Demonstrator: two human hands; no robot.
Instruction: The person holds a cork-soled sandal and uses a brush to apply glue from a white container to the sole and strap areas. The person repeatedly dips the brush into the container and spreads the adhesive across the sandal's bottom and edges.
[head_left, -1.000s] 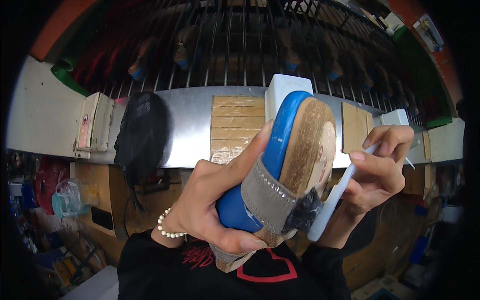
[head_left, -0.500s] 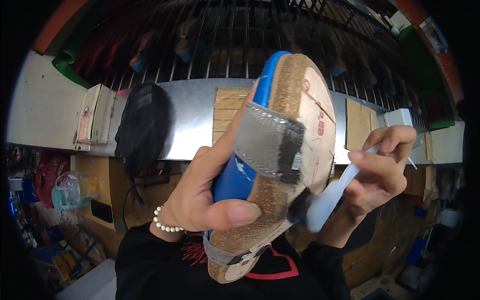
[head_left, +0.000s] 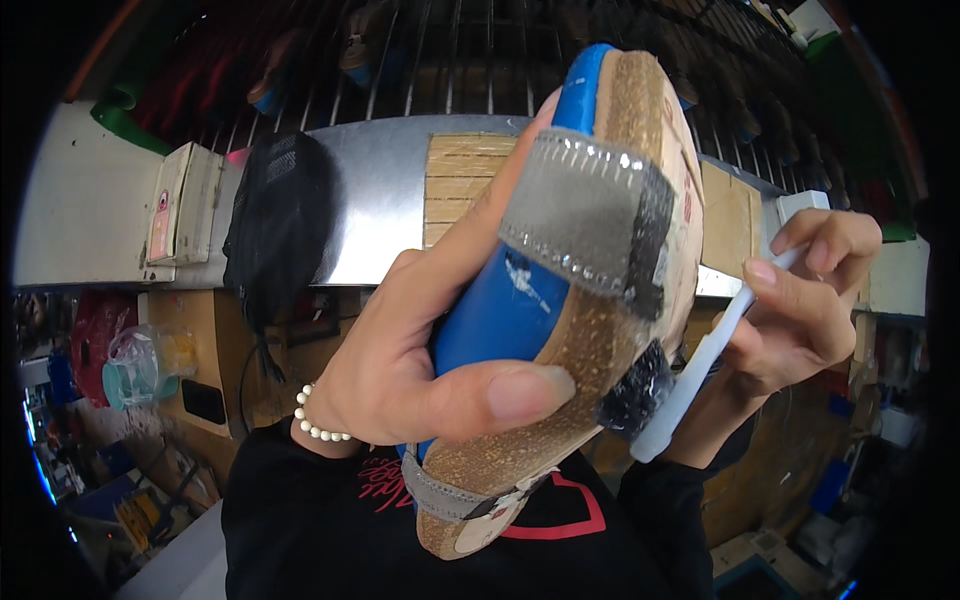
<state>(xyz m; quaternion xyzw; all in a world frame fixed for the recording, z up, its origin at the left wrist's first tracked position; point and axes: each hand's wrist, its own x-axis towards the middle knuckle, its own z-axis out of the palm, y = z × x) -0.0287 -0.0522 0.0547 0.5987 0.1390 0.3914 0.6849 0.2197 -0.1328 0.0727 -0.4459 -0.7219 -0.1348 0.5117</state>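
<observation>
Above the wearer's dark shirt in the head view, a cork-soled sandal (head_left: 600, 335) on a blue shoe last (head_left: 495, 315) is held up at a slant, its pale underside turned to the right. The left hand (head_left: 405, 360) grasps it, thumb lying across the cork side and fingers around the last; a bracelet of pale beads (head_left: 318, 418) circles that wrist. One broad grey strap (head_left: 575, 205) with stitched edges crosses the upper part, its blackened end lapping toward the underside, and a narrower grey strap (head_left: 443, 495) sits near the lower end. The right hand (head_left: 810, 310) pinches a pale-handled brush (head_left: 695, 380) between thumb and fingers, its black bristles (head_left: 635, 392) at the sole's edge below the broad strap; how firmly they press cannot be told. Behind lies a metal tabletop (head_left: 375, 225) carrying a wrapped, slatted panel (head_left: 465, 175), a piece of brown cardboard (head_left: 730, 215) to the right, and, to the left, a black mesh bag (head_left: 280, 215) near an off-white box (head_left: 198, 215). Farther back, a rack of metal bars (head_left: 450, 80) stretches over dim, blue-ended lasts (head_left: 264, 100).
</observation>
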